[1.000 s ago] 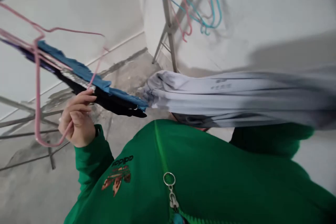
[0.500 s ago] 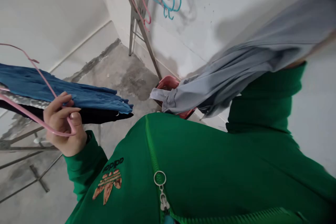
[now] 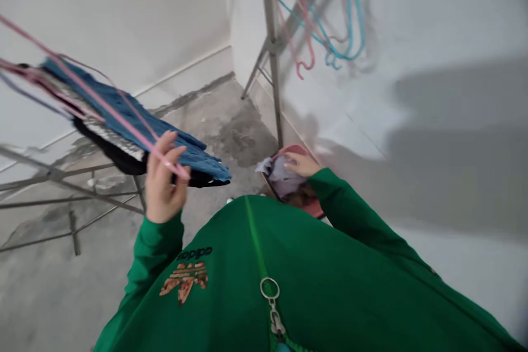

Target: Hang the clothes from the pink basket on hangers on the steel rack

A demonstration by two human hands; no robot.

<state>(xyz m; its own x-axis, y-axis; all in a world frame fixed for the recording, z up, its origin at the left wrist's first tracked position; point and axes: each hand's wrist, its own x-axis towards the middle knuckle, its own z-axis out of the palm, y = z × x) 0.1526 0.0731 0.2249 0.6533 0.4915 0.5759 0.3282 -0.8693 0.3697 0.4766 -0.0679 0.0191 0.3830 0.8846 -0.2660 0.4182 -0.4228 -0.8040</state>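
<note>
My left hand point(image 3: 165, 181) is closed around the corner of a pink clothes hanger point(image 3: 119, 115), which extends up and left. Behind that hand hang a blue garment point(image 3: 157, 126) and dark and patterned clothes. My right hand point(image 3: 304, 165) is low over a pink basket point(image 3: 295, 148), its fingers apart and at the edge of a crumpled pale grey garment point(image 3: 284, 176). Whether the fingertips press on the cloth is blurred. Other cloth in the basket is partly hidden by my right sleeve.
Several blue and pink hangers point(image 3: 348, 55) hang from a metal rack point(image 3: 272, 44) by the white wall. Metal rack bars point(image 3: 53, 173) stand at the left, over a stained concrete floor point(image 3: 231, 126).
My right hand has come down from the upper right to the basket. The grey garment, stretched up before, now lies bunched in the basket. My view has shifted left.
</note>
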